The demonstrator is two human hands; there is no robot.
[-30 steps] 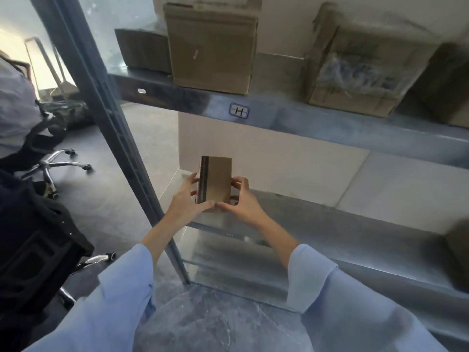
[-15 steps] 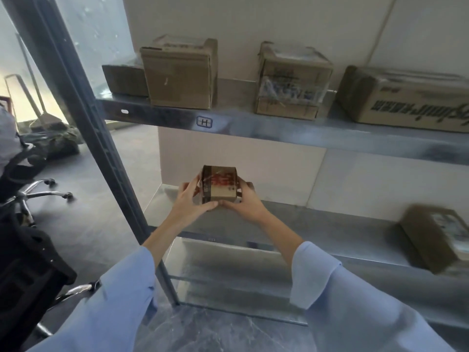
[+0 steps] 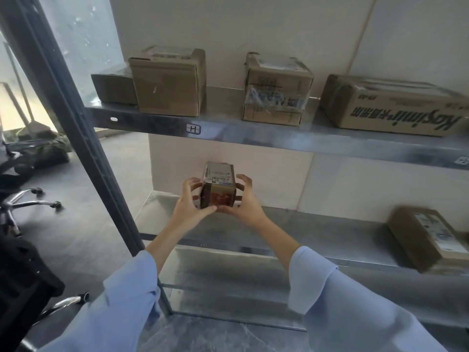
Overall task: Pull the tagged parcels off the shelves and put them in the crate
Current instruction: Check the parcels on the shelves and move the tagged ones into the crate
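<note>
A small brown parcel [image 3: 217,184] with a white label on its top face and red print on its near face is held in the air above the left end of the middle shelf [image 3: 317,229]. My left hand [image 3: 189,205] grips its left side and my right hand [image 3: 242,203] grips its right side, thumbs under the near edge. On the upper shelf [image 3: 253,134] stand several cardboard boxes. Another labelled parcel [image 3: 429,237] lies at the right end of the middle shelf. A black crate [image 3: 22,283] shows at the lower left edge.
A dark metal upright [image 3: 76,128] of the rack runs diagonally at the left. Office chair bases [image 3: 28,201] stand on the grey floor to the left. A lower shelf [image 3: 228,288] lies under my forearms. A white wall backs the rack.
The parcel has been turned in my hands so its labelled face now shows on top. The view has lifted and swung right, showing more of both shelves.
</note>
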